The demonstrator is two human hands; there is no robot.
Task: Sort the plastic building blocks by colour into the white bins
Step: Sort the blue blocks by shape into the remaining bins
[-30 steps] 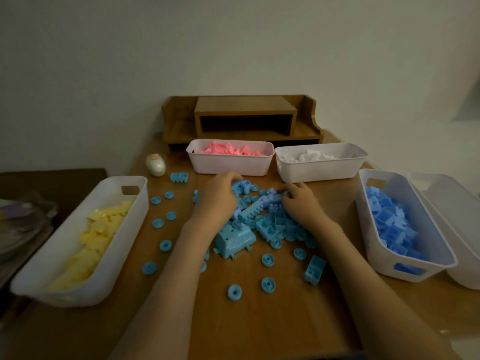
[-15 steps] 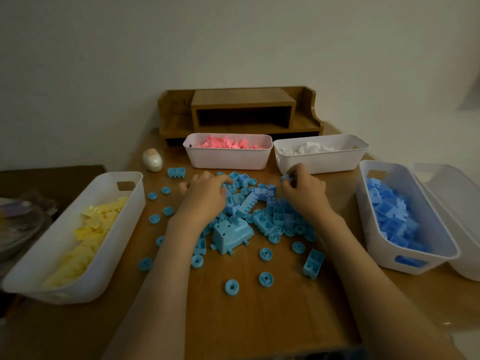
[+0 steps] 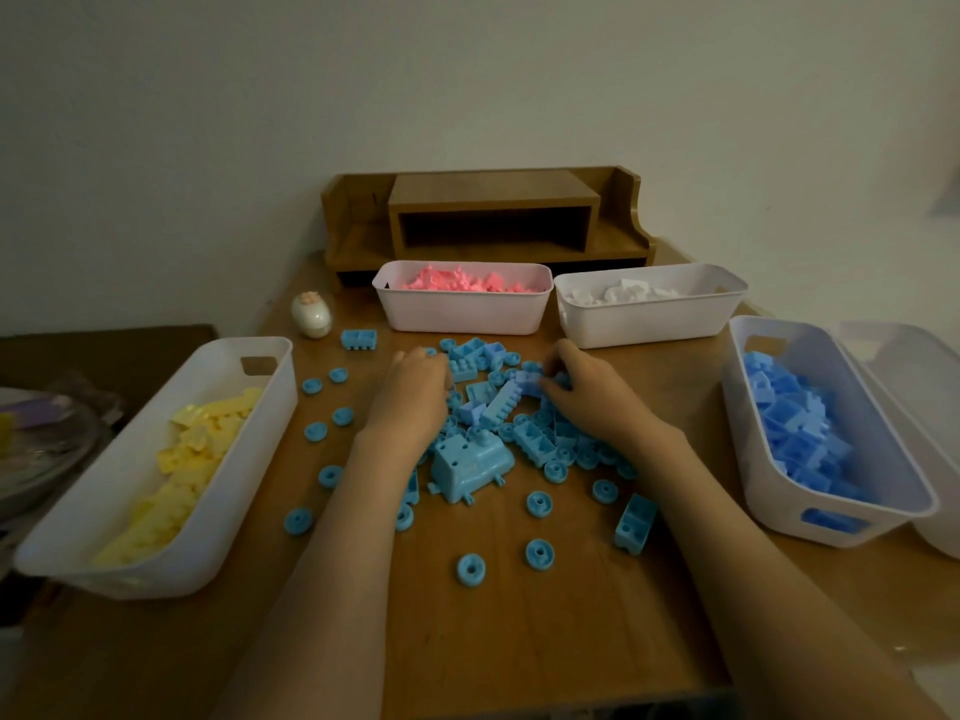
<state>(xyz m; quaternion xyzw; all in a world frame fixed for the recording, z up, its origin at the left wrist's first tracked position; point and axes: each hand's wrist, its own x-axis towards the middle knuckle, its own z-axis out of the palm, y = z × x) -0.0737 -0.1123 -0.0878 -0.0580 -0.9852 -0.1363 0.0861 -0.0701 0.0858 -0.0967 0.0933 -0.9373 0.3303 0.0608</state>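
A pile of light blue blocks lies mid-table, with a big hollow vehicle piece at its near side. My left hand rests on the pile's left side, fingers curled down and fingertips hidden. My right hand pinches a darker blue block at the top of the pile. The yellow bin stands at the left and the dark blue bin at the right. The pink bin and white-block bin stand at the back.
Light blue wheels lie scattered towards the near edge and the yellow bin. A white egg-shaped object sits beside the pink bin. A wooden desk shelf stands at the back. A clear lid lies beyond the blue bin.
My right hand has come down from near the white-block bin onto the pile. My left hand has stayed on the pile, shifting slightly.
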